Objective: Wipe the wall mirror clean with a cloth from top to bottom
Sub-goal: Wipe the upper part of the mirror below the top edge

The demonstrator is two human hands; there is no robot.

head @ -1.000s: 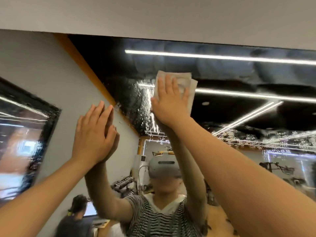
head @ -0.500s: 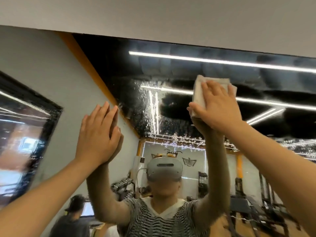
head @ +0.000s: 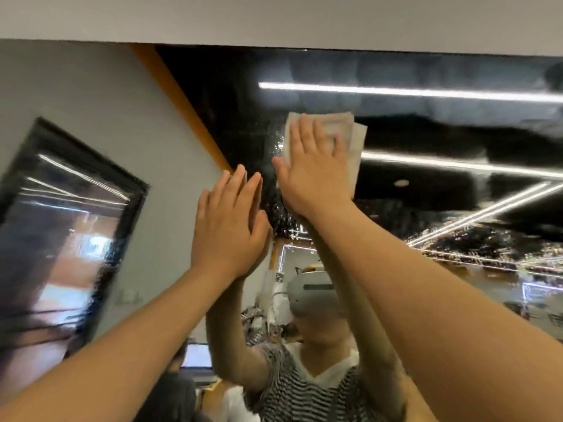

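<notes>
While my left hand [head: 227,222] braces flat on the mirror [head: 426,184], my right hand [head: 310,166] presses the cloth [head: 355,138] open-palmed near its top edge; unwiped droplets lie below.

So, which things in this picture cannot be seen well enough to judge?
- Head view: the middle of the folded white cloth is hidden under the right hand.
- The large wall mirror is cut off by the right and bottom frame edges, so its lower part cannot be judged.
- The glass behind the left hand is covered by that hand.
- The black-framed picture reflected at left is motion-blurred.
</notes>
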